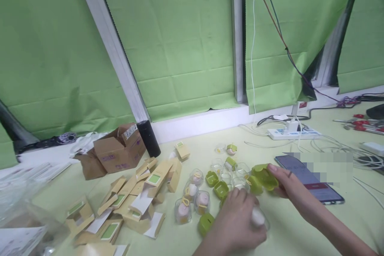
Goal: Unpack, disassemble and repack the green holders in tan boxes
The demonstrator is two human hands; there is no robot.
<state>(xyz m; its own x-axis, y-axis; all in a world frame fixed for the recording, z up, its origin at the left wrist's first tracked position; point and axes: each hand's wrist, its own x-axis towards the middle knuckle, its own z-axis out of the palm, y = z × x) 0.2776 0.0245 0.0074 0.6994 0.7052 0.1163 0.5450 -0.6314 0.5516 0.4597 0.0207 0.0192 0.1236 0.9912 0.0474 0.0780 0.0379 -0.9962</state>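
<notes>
My right hand point(283, 179) pinches a translucent green cup-shaped cover point(264, 176) between thumb and fingers, raised above the table. Another green piece point(255, 185) shows right beside that cover. My left hand point(240, 218) is closed around a small white rounded piece point(257, 217), partly hidden by the fingers; a clear rim shows at its right side. Near the left hand lie green covers point(221, 189) and clear cups point(241, 183). To its left stand several clear cases point(183, 210) holding pale pink pieces with yellow loops. A green cover point(205, 224) lies close to the left wrist.
Opened yellow cartons point(156, 178) lie heaped at left, with a brown cardboard box point(120, 152) and a black cylinder point(149, 139) behind. A phone point(309, 180) lies beyond the right forearm. A power strip point(295, 133) and cables are at back right.
</notes>
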